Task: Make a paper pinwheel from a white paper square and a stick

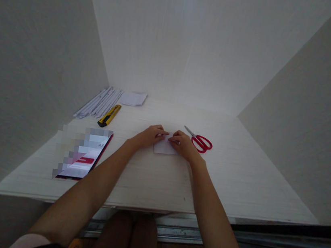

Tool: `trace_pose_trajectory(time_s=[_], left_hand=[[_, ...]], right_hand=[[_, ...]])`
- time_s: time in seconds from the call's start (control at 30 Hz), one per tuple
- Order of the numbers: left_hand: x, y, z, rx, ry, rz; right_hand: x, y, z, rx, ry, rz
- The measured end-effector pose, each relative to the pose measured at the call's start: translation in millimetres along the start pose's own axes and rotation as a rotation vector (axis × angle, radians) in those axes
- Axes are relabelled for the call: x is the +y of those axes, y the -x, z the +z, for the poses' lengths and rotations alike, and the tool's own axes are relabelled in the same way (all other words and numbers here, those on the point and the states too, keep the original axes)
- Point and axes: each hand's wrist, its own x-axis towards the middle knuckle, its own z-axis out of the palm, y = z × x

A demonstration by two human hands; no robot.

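A small piece of white paper (165, 148) lies on the white table in front of me, partly covered by my fingers. My left hand (152, 135) is at its upper left, thumb and fingers closed together on the paper. From the other side my right hand (181, 142) pinches the paper near its upper right. The fingertips of both hands nearly meet over its far part. Just right of my right hand lie scissors (201, 141) with red handles, their blades pointing to the far left.
At the back left lie a bundle of folded paper strips (99, 103) and a folded white sheet (134, 98). A yellow utility knife (109, 115) is near them. A tablet (85, 156) with a lit screen rests at the left. Walls (176, 40) enclose the table (151, 183).
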Motion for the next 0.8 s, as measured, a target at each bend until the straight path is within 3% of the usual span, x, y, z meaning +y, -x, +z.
trace_pose_trajectory(time_s=[0.8], left_hand=[[4.1, 1.0, 4.2, -0.019, -0.001, -0.016]], right_hand=[[-3.2, -0.3, -1.8, 0.013, -0.019, 0.030]])
